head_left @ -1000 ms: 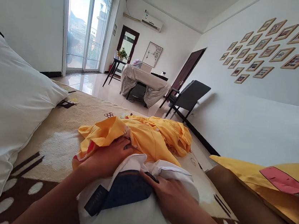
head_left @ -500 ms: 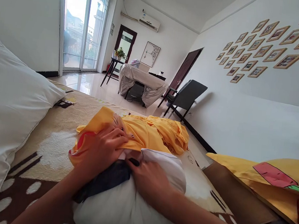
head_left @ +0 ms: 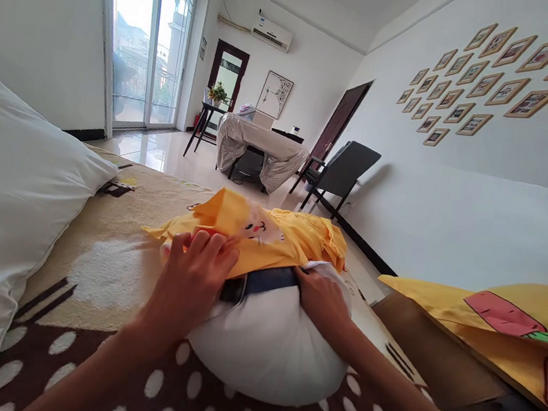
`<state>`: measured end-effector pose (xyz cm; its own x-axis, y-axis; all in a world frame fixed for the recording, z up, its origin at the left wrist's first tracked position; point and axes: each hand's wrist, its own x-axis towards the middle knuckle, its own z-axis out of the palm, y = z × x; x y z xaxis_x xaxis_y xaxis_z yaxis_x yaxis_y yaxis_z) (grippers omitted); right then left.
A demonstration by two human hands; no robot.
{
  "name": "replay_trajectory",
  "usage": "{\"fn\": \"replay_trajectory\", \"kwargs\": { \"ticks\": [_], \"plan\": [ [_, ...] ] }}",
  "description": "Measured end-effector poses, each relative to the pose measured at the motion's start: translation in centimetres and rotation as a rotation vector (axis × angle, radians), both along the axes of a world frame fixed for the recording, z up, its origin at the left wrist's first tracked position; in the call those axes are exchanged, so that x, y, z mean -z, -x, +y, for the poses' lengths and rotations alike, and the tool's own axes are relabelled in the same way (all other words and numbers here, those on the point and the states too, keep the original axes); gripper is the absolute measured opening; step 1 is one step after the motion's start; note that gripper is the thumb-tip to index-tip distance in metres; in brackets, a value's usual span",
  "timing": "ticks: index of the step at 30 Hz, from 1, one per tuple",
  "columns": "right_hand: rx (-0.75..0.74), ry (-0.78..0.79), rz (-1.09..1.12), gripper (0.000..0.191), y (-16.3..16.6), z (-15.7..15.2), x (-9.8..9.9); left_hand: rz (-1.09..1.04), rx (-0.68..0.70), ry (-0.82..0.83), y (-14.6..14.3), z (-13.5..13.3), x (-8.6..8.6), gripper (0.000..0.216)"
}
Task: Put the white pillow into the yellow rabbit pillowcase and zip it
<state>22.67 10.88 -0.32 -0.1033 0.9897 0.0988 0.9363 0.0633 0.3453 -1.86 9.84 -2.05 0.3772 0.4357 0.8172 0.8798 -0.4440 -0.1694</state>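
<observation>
In front of me a white pillow (head_left: 272, 350) lies on the patterned blanket, its far part under a yellow pillowcase (head_left: 294, 241) printed with an animal face. A dark blue band (head_left: 270, 279) crosses the pillow at the cloth's near edge. My left hand (head_left: 201, 263) has its fingers curled over the yellow pillowcase at the left, near a red patch of it. At the far right side of the pillow, my right hand (head_left: 323, 293) is closed on the white fabric beside the band's end; its fingertips are partly hidden.
Another white pillow (head_left: 12, 202) lies at the left on the beige and brown blanket (head_left: 98, 271). To the right, a yellow cushion with a carrot print (head_left: 504, 311) rests above a brown surface (head_left: 440, 350). Farther off stand a covered table (head_left: 262, 138) and a dark chair (head_left: 347, 174).
The pillow has turned and its near end has risen in view. My left hand shifted slightly along the yellow cloth, and my right hand moved right and away, uncovering the blue band.
</observation>
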Motion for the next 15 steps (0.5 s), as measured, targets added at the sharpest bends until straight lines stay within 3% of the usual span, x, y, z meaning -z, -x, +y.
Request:
{"fn": "replay_trajectory", "kwargs": {
  "ticks": [4,7,12,15],
  "plan": [
    [0.073,-0.046,0.023,0.035,-2.1,1.0,0.1,-0.132,-0.010,-0.046,-1.1,-0.1,0.8,0.004],
    [0.079,-0.055,0.067,0.033,-2.1,1.2,-0.1,-0.280,0.089,-0.058,-2.3,-0.1,1.7,0.014],
    [0.074,-0.014,0.141,0.028,1.0,0.3,-0.5,-0.634,0.354,0.070,-4.1,-0.4,2.2,0.014],
    [0.033,0.026,0.112,0.028,3.7,0.1,-0.4,-0.616,0.378,0.058,-4.5,-0.8,2.3,0.017]
  ]
}}
